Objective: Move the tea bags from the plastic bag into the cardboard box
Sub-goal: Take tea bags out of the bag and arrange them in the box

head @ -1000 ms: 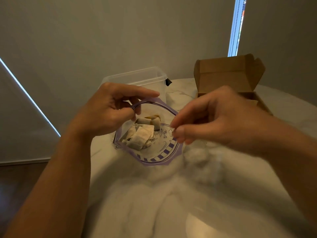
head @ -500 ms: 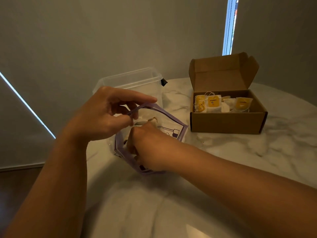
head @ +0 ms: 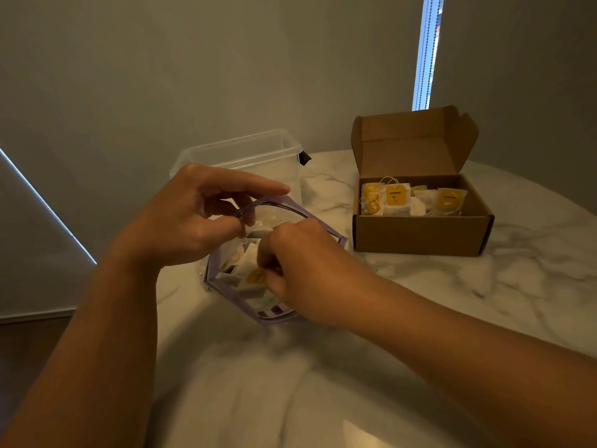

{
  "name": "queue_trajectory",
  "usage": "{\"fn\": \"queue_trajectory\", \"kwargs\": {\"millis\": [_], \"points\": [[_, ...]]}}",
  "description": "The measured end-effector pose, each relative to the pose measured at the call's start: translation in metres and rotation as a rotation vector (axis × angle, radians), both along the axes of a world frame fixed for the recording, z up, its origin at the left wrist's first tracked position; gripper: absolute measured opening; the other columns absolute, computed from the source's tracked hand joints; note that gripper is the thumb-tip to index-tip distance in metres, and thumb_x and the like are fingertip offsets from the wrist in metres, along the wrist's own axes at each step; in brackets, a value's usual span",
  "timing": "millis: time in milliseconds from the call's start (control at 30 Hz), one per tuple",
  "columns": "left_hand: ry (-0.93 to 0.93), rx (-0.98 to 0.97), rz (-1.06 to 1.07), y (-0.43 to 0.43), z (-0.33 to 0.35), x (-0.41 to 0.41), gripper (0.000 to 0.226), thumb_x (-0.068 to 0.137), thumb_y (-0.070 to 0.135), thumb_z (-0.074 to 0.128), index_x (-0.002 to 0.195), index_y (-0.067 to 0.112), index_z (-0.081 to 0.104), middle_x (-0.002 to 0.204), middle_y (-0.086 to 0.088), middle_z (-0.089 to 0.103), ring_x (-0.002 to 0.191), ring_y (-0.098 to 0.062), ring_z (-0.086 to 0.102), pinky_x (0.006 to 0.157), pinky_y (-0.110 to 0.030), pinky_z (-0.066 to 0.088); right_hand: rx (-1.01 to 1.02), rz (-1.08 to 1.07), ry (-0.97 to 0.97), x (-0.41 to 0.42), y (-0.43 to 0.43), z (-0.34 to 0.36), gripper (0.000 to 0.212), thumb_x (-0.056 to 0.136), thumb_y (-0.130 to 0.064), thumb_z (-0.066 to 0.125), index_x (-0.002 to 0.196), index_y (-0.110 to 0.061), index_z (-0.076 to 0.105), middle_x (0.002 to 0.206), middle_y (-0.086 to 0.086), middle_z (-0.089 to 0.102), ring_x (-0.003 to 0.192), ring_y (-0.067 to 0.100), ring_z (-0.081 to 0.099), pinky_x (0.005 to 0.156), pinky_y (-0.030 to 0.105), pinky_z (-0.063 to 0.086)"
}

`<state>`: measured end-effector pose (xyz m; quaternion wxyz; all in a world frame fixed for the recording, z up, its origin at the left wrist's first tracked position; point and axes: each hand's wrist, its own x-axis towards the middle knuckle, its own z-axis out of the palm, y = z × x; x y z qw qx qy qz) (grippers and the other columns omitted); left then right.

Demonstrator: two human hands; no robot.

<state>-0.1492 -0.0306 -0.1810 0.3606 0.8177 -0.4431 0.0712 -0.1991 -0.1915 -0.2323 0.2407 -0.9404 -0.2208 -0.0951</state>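
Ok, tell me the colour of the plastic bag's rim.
Purple, a band around the plastic bag's rim; seen in the head view.

Plastic bag (head: pixel 258 305) on the bench (head: pixel 420 318), front left; container (head: pixel 245 156) behind it; cardboard box (head: pixel 420 234) right, holding tea bags (head: pixel 395 198).

The left hand (head: pixel 190 218) is pinching the purple rim of the plastic bag (head: pixel 226 273) between thumb and fingers, holding its mouth open on the marble tabletop (head: pixel 420 302). The right hand (head: pixel 300 263) is reaching into the bag, its fingers closing around white tea bags (head: pixel 248 273) with a yellow tag. Behind the bag a clear plastic container (head: pixel 245 153) is standing. To the right the cardboard box (head: pixel 420 234) is sitting with its lid up, holding several yellow-tagged tea bags.
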Motion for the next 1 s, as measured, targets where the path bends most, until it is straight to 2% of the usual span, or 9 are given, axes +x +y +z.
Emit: {"fn": "queue_trajectory", "kwargs": {"millis": [67, 133, 233, 367, 600, 700, 833, 900, 1000], "points": [[-0.003, 0.005, 0.008, 0.0, 0.001, 0.0, 0.056, 0.066, 0.021, 0.049, 0.119, 0.025, 0.067, 0.109, 0.006, 0.071, 0.088, -0.025, 0.067, 0.069, -0.024, 0.055, 0.094, -0.011, -0.067, -0.007, -0.014, 0.007, 0.012, 0.089, -0.017, 0.066, 0.098, -0.017, 0.073, 0.092, 0.001, 0.069, 0.082, 0.013, 0.063, 0.075, 0.03, 0.057], [-0.008, 0.016, 0.016, 0.001, 0.001, 0.001, 0.057, 0.066, 0.022, 0.049, 0.12, 0.025, 0.067, 0.11, 0.004, 0.071, 0.085, -0.027, 0.067, 0.068, -0.028, 0.057, 0.224, 0.002, -0.005, -0.015, -0.03, 0.018, 0.013, 0.088, -0.018, 0.069, 0.099, -0.021, 0.075, 0.091, -0.005, 0.071, 0.08, 0.006, 0.066, 0.073, 0.021, 0.058], [-0.007, 0.023, 0.022, 0.001, 0.001, 0.001, 0.057, 0.067, 0.023, 0.049, 0.121, 0.025, 0.067, 0.11, 0.003, 0.072, 0.083, -0.027, 0.066, 0.068, -0.034, 0.059, 0.515, 0.102, 0.229, -0.021, -0.057, 0.037, 0.015, 0.084, -0.014, 0.073, 0.098, -0.017, 0.075, 0.086, -0.002, 0.075, 0.077, 0.01, 0.072, 0.068, 0.025, 0.06], [-0.001, 0.002, 0.013, 0.001, 0.0, 0.0, 0.055, 0.069, 0.024, 0.05, 0.12, 0.036, 0.067, 0.107, 0.009, 0.072, 0.082, -0.024, 0.067, 0.066, -0.028, 0.058, 0.799, 0.185, 0.317, -0.015, -0.092, 0.05, 0.019, 0.078, -0.01, 0.072, 0.096, -0.008, 0.074, 0.091, 0.009, 0.075, 0.083, 0.024, 0.073, 0.071, 0.033, 0.059], [0.015, 0.004, -0.026, -0.001, 0.002, 0.0, 0.058, 0.064, 0.03, 0.05, 0.118, 0.045, 0.063, 0.089, 0.016, 0.07, 0.077, -0.016, 0.066, 0.065, -0.02, 0.055, 1.058, 0.028, 0.193, 0.002, -0.156, 0.053, 0.02, 0.072, -0.012, 0.071, 0.092, -0.009, 0.073, 0.093, 0.014, 0.074, 0.085, 0.028, 0.071, 0.069, 0.035, 0.057], [0.021, -0.027, -0.048, -0.002, 0.0, 0.0, 0.058, 0.063, 0.031, 0.051, 0.117, 0.045, 0.065, 0.086, 0.016, 0.07, 0.073, -0.014, 0.065, 0.063, -0.019, 0.054, 0.944, -0.186, 0.027, 0.016, -0.178, 0.041, 0.012, 0.079, -0.009, 0.074, 0.089, -0.016, 0.075, 0.087, 0.006, 0.075, 0.083, 0.024, 0.073, 0.069, 0.034, 0.057], [0.024, -0.044, -0.058, -0.003, -0.003, 0.003, 0.059, 0.061, 0.03, 0.05, 0.116, 0.044, 0.068, 0.087, 0.014, 0.071, 0.071, -0.015, 0.065, 0.061, -0.02, 0.053, 0.47, -0.471, -0.154, 0.034, -0.197, 0.026, 0.014, 0.084, -0.014, 0.074, 0.088, -0.027, 0.075, 0.082, -0.009, 0.072, 0.075, 0.007, 0.069, 0.069, 0.024, 0.057], [0.013, -0.034, -0.057, -0.003, -0.004, 0.004, 0.059, 0.061, 0.029, 0.05, 0.115, 0.046, 0.068, 0.087, 0.012, 0.071, 0.073, -0.018, 0.066, 0.061, -0.023, 0.054, 0.28, -0.531, -0.181, 0.037, -0.201, 0.022, 0.016, 0.086, -0.012, 0.072, 0.094, -0.026, 0.075, 0.088, -0.01, 0.069, 0.078, 0.001, 0.063, 0.068, 0.016, 0.05], [0.009, -0.027, -0.057, -0.002, -0.004, 0.005, 0.06, 0.061, 0.029, 0.049, 0.116, 0.045, 0.067, 0.087, 0.012, 0.071, 0.075, -0.017, 0.066, 0.061, -0.023, 0.054, 0.137, -0.566, -0.155, 0.042, -0.205, 0.017, 0.018, 0.089, -0.011, 0.069, 0.102, -0.021, 0.075, 0.095, -0.004, 0.068, 0.083, 0.007, 0.06, 0.064, 0.012, 0.042]]}}
